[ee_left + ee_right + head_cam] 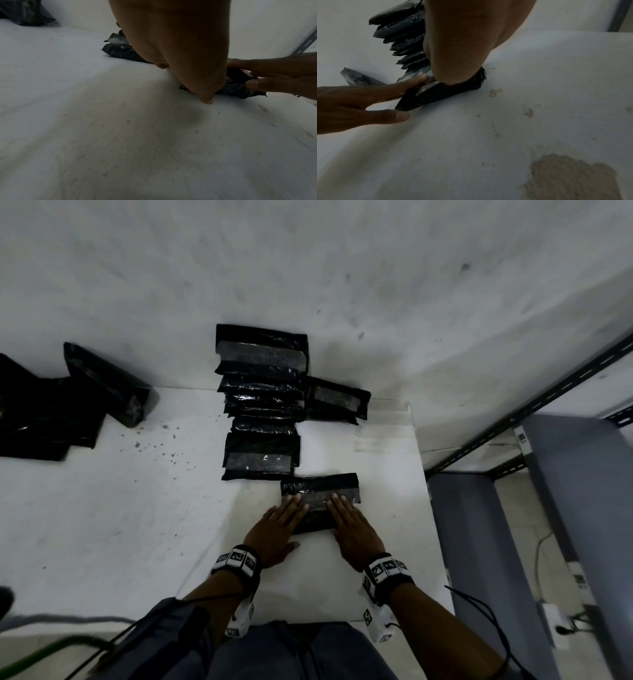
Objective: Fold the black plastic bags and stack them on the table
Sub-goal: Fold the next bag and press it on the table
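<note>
A folded black plastic bag [320, 491] [235, 86] [436, 93] lies flat on the white table [137, 525] near its right edge. My left hand [282, 522] [185, 67] presses on the bag's left part with straight fingers. On the bag's right part lies my right hand [351, 522] [457, 47], flat as well. Each hand shows in the other wrist view: the right hand [283, 70] and the left hand [359, 102]. Just beyond, a leaning row of several folded bags [262, 405] [402, 40] runs up to the wall, with one more folded bag [337, 400] beside it.
A heap of loose black bags [51, 412] [25, 12] lies at the table's far left against the wall. Grey metal shelving [534, 405] and a grey panel [582, 491] stand past the table's right edge. A brown worn patch [570, 175] marks the tabletop near me.
</note>
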